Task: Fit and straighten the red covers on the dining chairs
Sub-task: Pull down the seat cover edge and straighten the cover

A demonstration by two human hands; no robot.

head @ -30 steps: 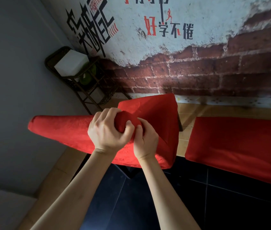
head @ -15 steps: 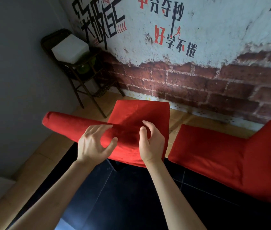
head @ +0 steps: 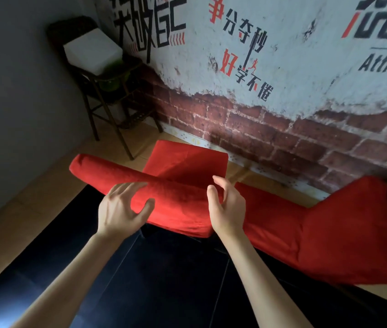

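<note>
A dining chair in a red cover (head: pixel 175 202) stands just in front of me, its backrest top running from upper left toward the centre and its seat (head: pixel 187 162) beyond. My left hand (head: pixel 121 209) hovers over the backrest top with fingers spread, holding nothing. On the right end of that backrest my right hand (head: pixel 225 204) is open as well, palm against the cloth. A second red-covered chair (head: pixel 329 233) stands to the right, touching the first.
A dark metal stand (head: pixel 107 91) with a white box (head: pixel 93 52) on it fills the far left corner. A brick-and-plaster wall with painted lettering (head: pixel 246 55) runs behind the chairs. Dark floor tiles (head: pixel 164 280) lie under my arms, tan tiles by the walls.
Both hands let go of the bunched cloth at the backrest top and opened; the cover now lies smoother. The view swung up and to the right.
</note>
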